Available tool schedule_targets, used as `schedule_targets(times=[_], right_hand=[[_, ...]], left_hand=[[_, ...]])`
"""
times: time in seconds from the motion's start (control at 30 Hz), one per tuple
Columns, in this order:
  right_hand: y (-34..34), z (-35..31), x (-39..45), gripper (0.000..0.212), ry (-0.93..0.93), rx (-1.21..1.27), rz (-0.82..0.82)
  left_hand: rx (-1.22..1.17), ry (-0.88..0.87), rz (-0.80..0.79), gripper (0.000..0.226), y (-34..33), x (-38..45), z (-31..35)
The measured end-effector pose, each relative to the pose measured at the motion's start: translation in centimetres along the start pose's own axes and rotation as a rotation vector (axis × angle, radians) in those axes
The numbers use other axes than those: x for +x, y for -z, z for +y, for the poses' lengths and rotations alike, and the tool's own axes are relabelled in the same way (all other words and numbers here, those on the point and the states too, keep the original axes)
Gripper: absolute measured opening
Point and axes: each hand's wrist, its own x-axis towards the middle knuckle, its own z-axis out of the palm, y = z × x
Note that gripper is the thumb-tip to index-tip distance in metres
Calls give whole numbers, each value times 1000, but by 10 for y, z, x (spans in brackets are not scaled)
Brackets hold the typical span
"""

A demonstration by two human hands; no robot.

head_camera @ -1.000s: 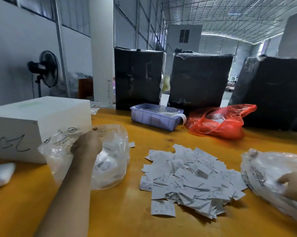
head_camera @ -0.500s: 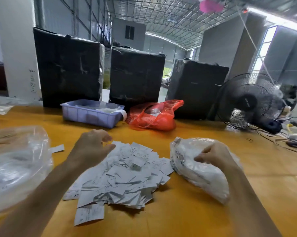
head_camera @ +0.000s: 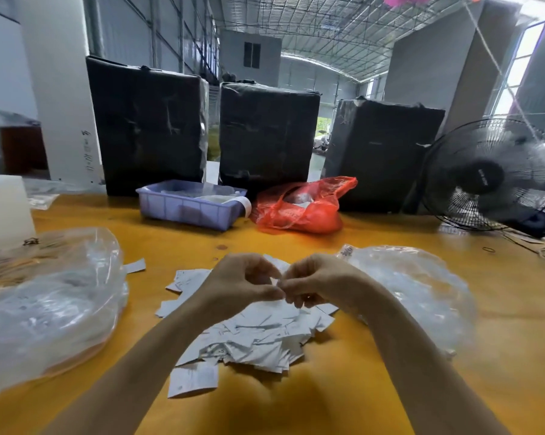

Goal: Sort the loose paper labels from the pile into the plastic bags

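Half a second ago the hands were apart, the right one resting on the right clear bag; now the left hand (head_camera: pixel 240 285) and the right hand (head_camera: pixel 318 282) have come together above the pile of labels (head_camera: pixel 252 334), fingertips meeting. Both sets of fingers are curled, and a sliver of white shows between them, though whether they pinch a label there is hard to make out.

The forearms hide part of the pile. The left clear bag (head_camera: pixel 48 306), left of the pile, is cut off by the frame edge; the right clear bag (head_camera: pixel 422 293), right of the pile, is blurred, its contents unreadable.

The pile lies on a yellow counter (head_camera: pixel 327 397). Beyond the pile sit a purple tray (head_camera: pixel 186 205) and a red bag (head_camera: pixel 299 208), behind them three black-wrapped bales (head_camera: pixel 148 127), and far right of the pile a fan (head_camera: pixel 491 174), in a warehouse hall.
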Motion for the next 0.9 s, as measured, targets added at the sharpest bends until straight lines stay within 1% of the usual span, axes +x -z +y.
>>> schedule_targets(times=[0.07, 0.13, 0.17, 0.2, 0.23, 0.3, 0.37, 0.4, 0.47, 0.53, 0.57, 0.6, 0.67, 0.73, 0.77, 0.8, 0.87, 0.9], right_hand=[[-3, 2, 6, 5, 17, 97, 165], [-8, 5, 12, 5, 48, 150, 321], [-10, 9, 16, 7, 64, 93, 391], [-14, 14, 20, 8, 78, -18, 441], [-18, 18, 23, 10, 94, -154, 457], [-31, 24, 28, 14, 130, -370, 381], [-46, 28, 31, 29, 153, -485, 253], [-54, 30, 33, 37, 153, -550, 214], [-65, 32, 37, 37, 162, -714, 187], [-69, 31, 37, 42, 161, -790, 185], [-68, 30, 36, 42, 161, -789, 179], [-65, 29, 35, 36, 175, -768, 167], [-62, 28, 33, 19, 193, -781, 145], [-61, 25, 30, 36, 181, -825, 113], [-61, 25, 29, 38, 193, -868, 107], [-62, 23, 29, 33, 222, -912, 98], [-62, 22, 27, 11, 259, -981, 71], [-63, 20, 27, 18, 260, -1019, 59]], left_hand=[[46, 56, 57, 21, 3, 1, -5], [29, 130, 84, 17, 6, 3, -10], [-4, 160, 112, 12, 7, 4, -13], [-53, 184, 157, 8, 9, 4, -15], [-116, 204, 212, 7, 10, 5, -17], [-247, 236, 319, 11, 13, 6, -20], [-333, 248, 390, 15, 18, 7, -21], [-357, 250, 412, 15, 20, 7, -22], [-395, 261, 436, 14, 24, 7, -22], [-407, 275, 430, 14, 26, 7, -21], [-399, 282, 425, 14, 26, 7, -20], [-390, 287, 423, 15, 26, 6, -19], [-391, 299, 419, 19, 25, 6, -19], [-409, 309, 405, 21, 25, 6, -20], [-409, 310, 400, 19, 25, 6, -20], [-404, 308, 398, 16, 25, 7, -21], [-399, 296, 401, 8, 25, 6, -22], [-401, 286, 402, 4, 25, 6, -22]])
